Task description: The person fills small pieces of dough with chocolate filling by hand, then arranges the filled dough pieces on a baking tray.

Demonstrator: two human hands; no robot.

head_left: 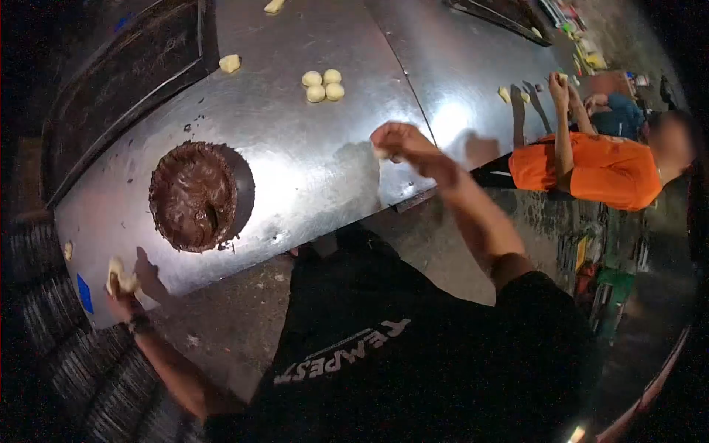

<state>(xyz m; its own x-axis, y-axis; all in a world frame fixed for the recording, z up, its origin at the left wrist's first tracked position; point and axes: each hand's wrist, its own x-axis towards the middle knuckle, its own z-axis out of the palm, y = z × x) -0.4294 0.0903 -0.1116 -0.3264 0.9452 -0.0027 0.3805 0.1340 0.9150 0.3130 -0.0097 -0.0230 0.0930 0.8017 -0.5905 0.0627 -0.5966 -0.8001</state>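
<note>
My left hand [122,301] is closed around a soft piece of pale dough [127,280] over the table's lower left edge. Up and to the right of it stands a round, dark container [244,184] filled with brown, chocolate-like paste [188,193], its rim smeared. My right hand [402,144] hangs over the metal table, right of the container, with curled fingers. A small pale bit shows at its fingertips, too small to name. Several pale dough balls [323,86] sit touching in a cluster beyond the container.
The metal table [258,122] has single dough lumps [230,63] near a dark tray [133,81] at upper left. Another dark tray [502,18] lies at upper right. A person in an orange shirt [605,166] works at the right side, with another person in dark blue [619,117] behind.
</note>
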